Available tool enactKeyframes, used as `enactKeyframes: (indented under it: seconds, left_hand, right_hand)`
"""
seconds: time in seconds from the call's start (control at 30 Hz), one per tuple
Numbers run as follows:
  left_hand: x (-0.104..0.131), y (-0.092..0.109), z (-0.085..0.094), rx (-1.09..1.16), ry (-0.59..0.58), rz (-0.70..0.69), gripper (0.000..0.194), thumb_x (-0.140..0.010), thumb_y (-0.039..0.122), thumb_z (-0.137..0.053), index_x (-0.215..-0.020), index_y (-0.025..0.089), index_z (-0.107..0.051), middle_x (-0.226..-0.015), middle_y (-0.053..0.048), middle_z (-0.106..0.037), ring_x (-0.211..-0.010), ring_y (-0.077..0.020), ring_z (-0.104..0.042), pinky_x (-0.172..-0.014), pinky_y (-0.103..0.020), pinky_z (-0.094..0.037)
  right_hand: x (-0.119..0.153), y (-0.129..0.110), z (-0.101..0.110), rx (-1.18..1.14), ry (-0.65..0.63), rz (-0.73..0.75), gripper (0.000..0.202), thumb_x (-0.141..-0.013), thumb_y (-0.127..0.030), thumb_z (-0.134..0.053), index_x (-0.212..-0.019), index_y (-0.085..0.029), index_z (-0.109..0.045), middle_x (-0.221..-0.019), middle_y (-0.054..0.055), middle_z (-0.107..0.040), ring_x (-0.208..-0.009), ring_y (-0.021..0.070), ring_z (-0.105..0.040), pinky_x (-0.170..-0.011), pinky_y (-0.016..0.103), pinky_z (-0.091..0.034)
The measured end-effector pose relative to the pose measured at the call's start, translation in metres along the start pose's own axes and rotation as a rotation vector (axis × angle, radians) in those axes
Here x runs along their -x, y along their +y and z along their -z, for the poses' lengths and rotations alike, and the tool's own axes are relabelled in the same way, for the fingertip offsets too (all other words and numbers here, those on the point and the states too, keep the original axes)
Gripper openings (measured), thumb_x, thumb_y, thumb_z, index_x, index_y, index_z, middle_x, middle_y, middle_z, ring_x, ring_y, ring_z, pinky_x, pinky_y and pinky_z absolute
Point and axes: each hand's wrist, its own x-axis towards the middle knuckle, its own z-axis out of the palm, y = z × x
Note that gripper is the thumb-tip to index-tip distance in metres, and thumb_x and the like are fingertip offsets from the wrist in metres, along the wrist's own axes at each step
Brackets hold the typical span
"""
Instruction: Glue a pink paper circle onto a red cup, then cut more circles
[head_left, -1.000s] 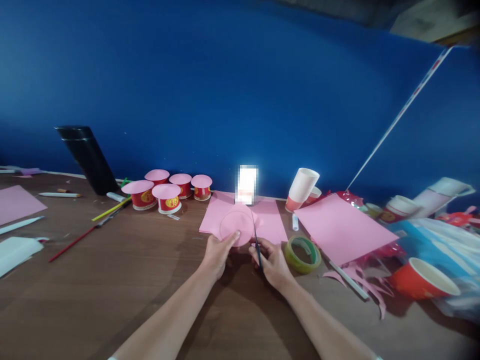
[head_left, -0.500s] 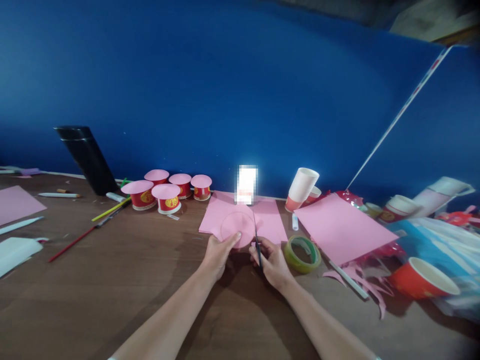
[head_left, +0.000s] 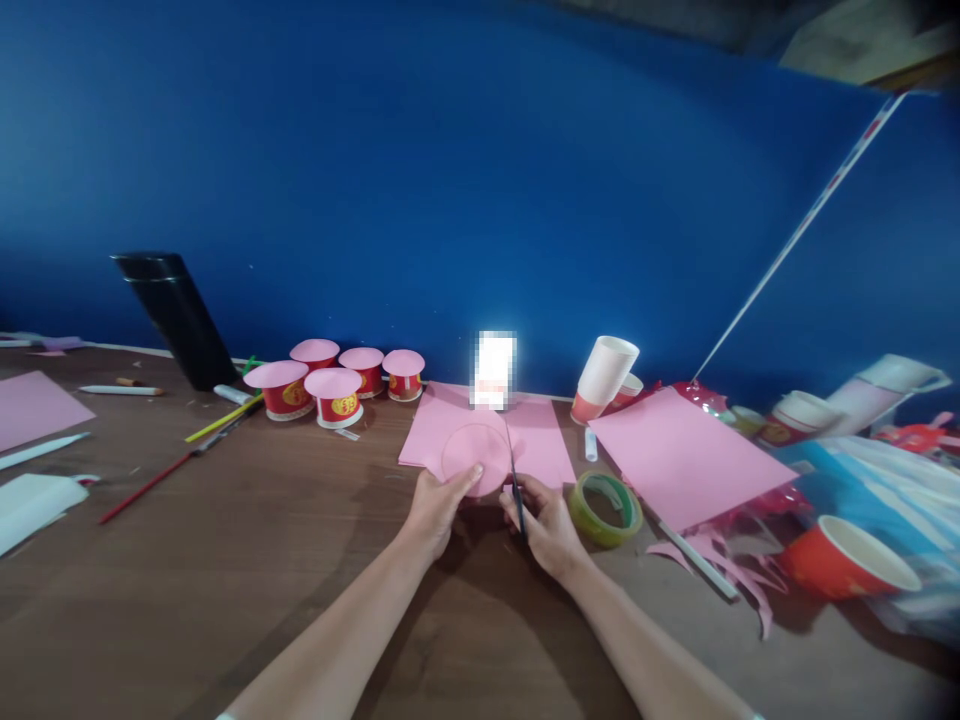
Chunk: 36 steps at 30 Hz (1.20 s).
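Note:
My left hand [head_left: 442,505] pinches a piece of pink paper [head_left: 474,450] with a circle drawn on it, thumb on top near the circle's lower edge. In my right hand [head_left: 546,520] is a pair of scissors [head_left: 517,495], its blades pointing away from me along the circle's right side. Behind the held piece lies a stack of pink sheets [head_left: 541,430], partly hidden by it. A roll of clear tape [head_left: 606,510] rests just right of my right hand.
Several red paper cups with pink discs on top [head_left: 333,397] stand at the back left, beside a black flask [head_left: 176,320]. On the right are stacked white cups [head_left: 606,370], a pink sheet [head_left: 686,455], paper scraps [head_left: 739,580] and a red cup [head_left: 847,560] on its side.
Very little differs. The scissors in my right hand have shifted very slightly, while my left hand keeps its grip on the pink paper.

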Motion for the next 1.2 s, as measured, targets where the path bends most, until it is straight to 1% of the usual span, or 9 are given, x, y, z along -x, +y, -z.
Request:
enactKeyframes:
  seconds: [0.1,0.27,0.33,0.43,0.57,0.73,0.9,1.03,1.2]
  left_hand:
    - [0.0003,0.0013,-0.0005,0.003,0.009,0.019,0.041,-0.053,0.031,-0.076,-0.083,0.004,-0.065,-0.071,-0.012,-0.068,-0.059,-0.0192,-0.063,-0.056,-0.029,-0.05]
    - [0.001,0.0033,-0.0006,-0.009,0.015,0.028,0.044,-0.054,0.033,-0.076,-0.086,0.004,-0.065,-0.071,-0.012,-0.068,-0.059,-0.0203,-0.063,-0.056,-0.031,-0.05]
    - [0.001,0.0039,-0.0003,-0.015,0.016,0.029,0.044,-0.054,0.033,-0.076,-0.086,0.004,-0.065,-0.068,-0.011,-0.068,-0.057,-0.0197,-0.063,-0.056,-0.03,-0.05]
    - [0.0009,0.0051,-0.0002,-0.033,0.03,0.037,0.041,-0.055,0.033,-0.075,-0.081,0.004,-0.065,-0.062,-0.01,-0.066,-0.053,-0.0183,-0.061,-0.052,-0.028,-0.049]
    - [0.0013,0.0069,-0.0009,-0.02,0.027,0.044,0.035,-0.055,0.033,-0.075,-0.074,0.005,-0.065,-0.06,-0.009,-0.066,-0.049,-0.0161,-0.06,-0.049,-0.026,-0.048]
    - [0.0014,0.0077,-0.0016,-0.011,0.053,0.066,0.037,-0.053,0.032,-0.076,-0.077,0.005,-0.065,-0.058,-0.008,-0.065,-0.046,-0.0149,-0.059,-0.046,-0.024,-0.046]
    - [0.0005,0.0062,-0.0006,-0.002,0.037,0.036,0.037,-0.053,0.032,-0.076,-0.075,0.005,-0.064,-0.058,-0.007,-0.065,-0.046,-0.0135,-0.057,-0.045,-0.023,-0.045]
    - [0.0007,0.0059,-0.0001,-0.005,-0.009,0.03,0.038,-0.053,0.032,-0.076,-0.077,0.004,-0.066,-0.063,-0.01,-0.066,-0.052,-0.0162,-0.06,-0.051,-0.026,-0.047]
    - [0.0012,0.0067,-0.0005,-0.004,0.001,0.052,0.038,-0.052,0.032,-0.076,-0.075,0.004,-0.066,-0.06,-0.01,-0.066,-0.05,-0.0168,-0.06,-0.049,-0.026,-0.047]
  right_hand:
    - [0.0004,-0.0012,0.0,0.005,0.006,-0.005,0.034,-0.075,-0.035,-0.06,-0.102,-0.014,-0.058,-0.059,-0.001,-0.051,-0.051,0.0091,-0.045,-0.045,0.019,-0.04]
    - [0.0007,-0.003,-0.0004,0.017,0.013,-0.006,0.034,-0.076,-0.037,-0.058,-0.102,-0.014,-0.058,-0.058,-0.001,-0.05,-0.05,0.0091,-0.044,-0.044,0.019,-0.039]
    - [0.0004,-0.0039,-0.0005,0.026,0.012,-0.004,0.035,-0.076,-0.037,-0.058,-0.102,-0.014,-0.058,-0.056,-0.002,-0.049,-0.048,0.0091,-0.044,-0.043,0.019,-0.038]
    - [0.0,-0.0053,-0.0002,0.036,0.004,0.003,0.035,-0.076,-0.037,-0.058,-0.103,-0.014,-0.058,-0.054,-0.002,-0.049,-0.046,0.0088,-0.043,-0.043,0.019,-0.037]
    - [0.0001,-0.0065,0.0008,0.055,-0.01,0.006,0.036,-0.076,-0.037,-0.057,-0.104,-0.014,-0.058,-0.055,-0.002,-0.051,-0.047,0.0089,-0.045,-0.043,0.019,-0.038]
    - [0.0003,-0.0046,0.0006,0.049,0.0,0.001,0.037,-0.076,-0.039,-0.057,-0.103,-0.013,-0.058,-0.055,-0.002,-0.051,-0.047,0.0091,-0.045,-0.044,0.02,-0.038]
    - [0.0,-0.0017,-0.0004,-0.003,-0.003,-0.018,0.038,-0.076,-0.039,-0.058,-0.104,-0.014,-0.057,-0.057,-0.002,-0.051,-0.048,0.0089,-0.045,-0.045,0.02,-0.038]
    - [0.0001,-0.0014,-0.0004,-0.054,-0.009,-0.035,0.037,-0.075,-0.038,-0.06,-0.103,-0.014,-0.056,-0.062,-0.001,-0.052,-0.054,0.0101,-0.048,-0.047,0.02,-0.04]
    - [0.0003,-0.0021,0.0003,-0.058,-0.01,-0.034,0.038,-0.073,-0.039,-0.062,-0.102,-0.014,-0.057,-0.063,0.0,-0.052,-0.055,0.0109,-0.049,-0.047,0.02,-0.041]
